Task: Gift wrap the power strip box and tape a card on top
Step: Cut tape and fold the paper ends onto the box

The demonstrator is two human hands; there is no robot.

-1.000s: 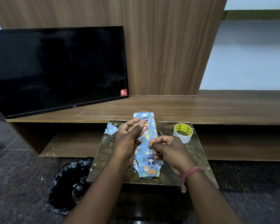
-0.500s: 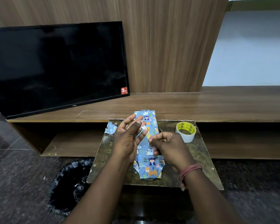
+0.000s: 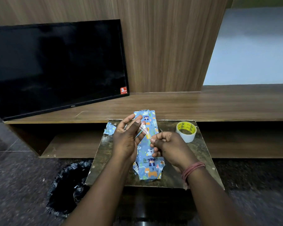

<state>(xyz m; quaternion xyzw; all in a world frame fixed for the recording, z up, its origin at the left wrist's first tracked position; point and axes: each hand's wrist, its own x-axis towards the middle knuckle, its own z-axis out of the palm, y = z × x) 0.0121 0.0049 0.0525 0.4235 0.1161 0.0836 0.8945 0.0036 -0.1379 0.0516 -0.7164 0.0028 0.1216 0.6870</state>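
The power strip box, wrapped in blue paper with cartoon animals, lies lengthwise on a small dark table. Above it a short strip of clear tape stretches between my hands. My left hand has straight fingers, and the tape's far end sticks to a fingertip. My right hand pinches the tape's near end between thumb and forefinger. No card is in sight.
A roll of clear tape stands at the table's far right. A blue paper scrap lies at the far left corner. A black bin bag sits on the floor at left. A television leans on the wooden shelf behind.
My hands have drawn slightly apart, and the tape strip now shows stretched between them. The box has stayed in place.
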